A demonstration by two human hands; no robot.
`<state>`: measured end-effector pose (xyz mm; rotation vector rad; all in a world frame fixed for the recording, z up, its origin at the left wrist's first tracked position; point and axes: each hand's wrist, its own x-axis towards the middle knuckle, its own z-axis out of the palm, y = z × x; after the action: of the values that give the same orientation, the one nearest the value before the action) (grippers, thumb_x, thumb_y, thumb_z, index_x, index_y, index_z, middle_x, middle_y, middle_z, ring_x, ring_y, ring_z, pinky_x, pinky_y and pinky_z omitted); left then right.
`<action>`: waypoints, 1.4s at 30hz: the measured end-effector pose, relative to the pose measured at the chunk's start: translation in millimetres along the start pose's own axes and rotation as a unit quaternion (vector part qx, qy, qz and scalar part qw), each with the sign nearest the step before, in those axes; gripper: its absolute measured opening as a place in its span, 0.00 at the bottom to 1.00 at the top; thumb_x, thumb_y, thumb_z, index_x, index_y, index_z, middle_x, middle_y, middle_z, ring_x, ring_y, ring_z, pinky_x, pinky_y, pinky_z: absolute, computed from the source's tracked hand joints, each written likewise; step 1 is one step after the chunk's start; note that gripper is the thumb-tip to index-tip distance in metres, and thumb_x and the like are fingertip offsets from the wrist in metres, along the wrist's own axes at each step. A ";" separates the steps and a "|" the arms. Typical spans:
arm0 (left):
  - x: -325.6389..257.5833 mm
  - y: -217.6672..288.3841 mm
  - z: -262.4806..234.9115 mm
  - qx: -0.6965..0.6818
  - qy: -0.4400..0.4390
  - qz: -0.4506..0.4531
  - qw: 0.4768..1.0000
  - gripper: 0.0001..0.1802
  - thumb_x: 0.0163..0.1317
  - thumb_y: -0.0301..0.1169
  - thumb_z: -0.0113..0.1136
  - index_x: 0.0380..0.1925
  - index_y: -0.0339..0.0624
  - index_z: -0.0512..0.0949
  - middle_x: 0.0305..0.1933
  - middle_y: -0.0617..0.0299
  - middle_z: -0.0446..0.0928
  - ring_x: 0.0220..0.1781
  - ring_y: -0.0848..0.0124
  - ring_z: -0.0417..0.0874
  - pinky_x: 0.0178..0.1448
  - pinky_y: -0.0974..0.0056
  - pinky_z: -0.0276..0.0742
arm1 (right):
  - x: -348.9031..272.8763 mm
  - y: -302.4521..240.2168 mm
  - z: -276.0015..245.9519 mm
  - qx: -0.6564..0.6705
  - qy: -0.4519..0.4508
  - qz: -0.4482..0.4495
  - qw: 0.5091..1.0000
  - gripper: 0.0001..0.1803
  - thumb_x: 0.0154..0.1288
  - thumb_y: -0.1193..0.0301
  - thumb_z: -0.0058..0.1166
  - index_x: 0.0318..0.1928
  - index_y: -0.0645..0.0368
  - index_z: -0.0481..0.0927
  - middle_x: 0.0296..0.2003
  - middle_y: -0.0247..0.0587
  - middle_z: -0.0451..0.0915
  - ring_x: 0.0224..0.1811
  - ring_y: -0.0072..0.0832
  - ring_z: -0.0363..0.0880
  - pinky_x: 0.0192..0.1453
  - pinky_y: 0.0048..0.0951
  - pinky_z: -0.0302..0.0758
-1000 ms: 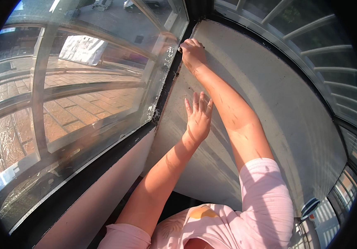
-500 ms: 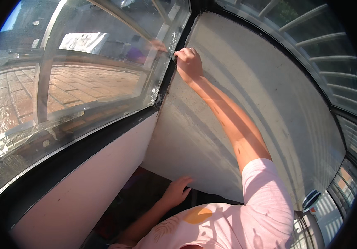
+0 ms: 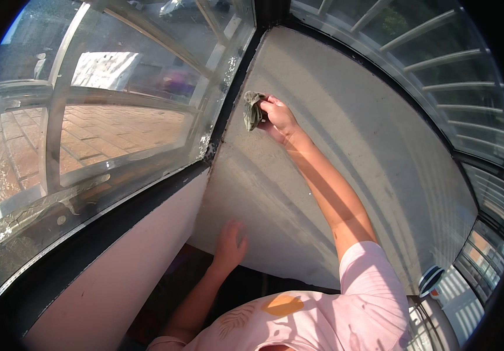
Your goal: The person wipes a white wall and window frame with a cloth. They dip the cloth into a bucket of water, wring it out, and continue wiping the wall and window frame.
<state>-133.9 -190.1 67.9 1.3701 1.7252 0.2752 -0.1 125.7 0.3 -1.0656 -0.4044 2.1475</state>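
Observation:
My right hand [image 3: 279,119] is closed round a crumpled grey-green rag [image 3: 254,110]. It hangs over the broad beige-grey ledge [image 3: 345,123], close to the dark frame strip [image 3: 234,105] at the ledge's left edge. Whether the rag touches the surface, I cannot tell. My left hand [image 3: 231,244] is raised at the near left corner of the ledge, holding nothing. Its fingers look loosely spread, though their tips are blurred.
On the left a glass pane [image 3: 129,123] with pale bars shows brick paving outside. Below it runs a pink wall [image 3: 117,245]. Barred glass [image 3: 439,76] bounds the far right. A dark-and-white striped round object [image 3: 432,281] sits by the ledge's near right corner.
My right hand has drawn back from the dark frame toward me, bringing the rag into full view. My left hand has risen and moved left, its fingers now pointing upward.

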 end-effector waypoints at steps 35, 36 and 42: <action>77.2 -17.5 62.0 0.202 -0.096 -0.068 0.972 0.81 0.27 0.47 0.78 0.64 0.52 0.16 0.63 0.29 0.08 0.65 0.29 0.12 0.58 0.23 0.22 | 95.2 -135.0 -16.3 -0.757 0.016 -0.474 0.450 0.13 0.53 0.79 0.48 0.38 0.49 0.81 0.37 0.29 0.77 0.50 0.31 0.70 0.49 0.35 0.73; 77.5 -18.1 62.1 0.210 -0.099 -0.068 0.970 0.82 0.27 0.48 0.78 0.64 0.51 0.16 0.62 0.28 0.07 0.65 0.29 0.11 0.58 0.23 0.22 | 106.3 -147.9 -12.7 -0.781 0.014 -0.465 0.416 0.14 0.53 0.79 0.49 0.38 0.48 0.81 0.36 0.28 0.77 0.50 0.31 0.69 0.50 0.34 0.73; 76.7 -16.8 62.1 0.208 -0.109 -0.075 0.969 0.83 0.26 0.47 0.79 0.64 0.51 0.16 0.62 0.28 0.07 0.64 0.28 0.12 0.58 0.24 0.23 | 141.0 -146.3 -12.6 -0.846 -0.018 -0.393 0.361 0.12 0.48 0.79 0.53 0.33 0.49 0.83 0.36 0.29 0.74 0.46 0.32 0.69 0.51 0.32 0.72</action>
<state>-98.6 -150.6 -17.0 1.4879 1.7477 -0.3306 16.1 328.4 -8.5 -1.0832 -2.7315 0.1120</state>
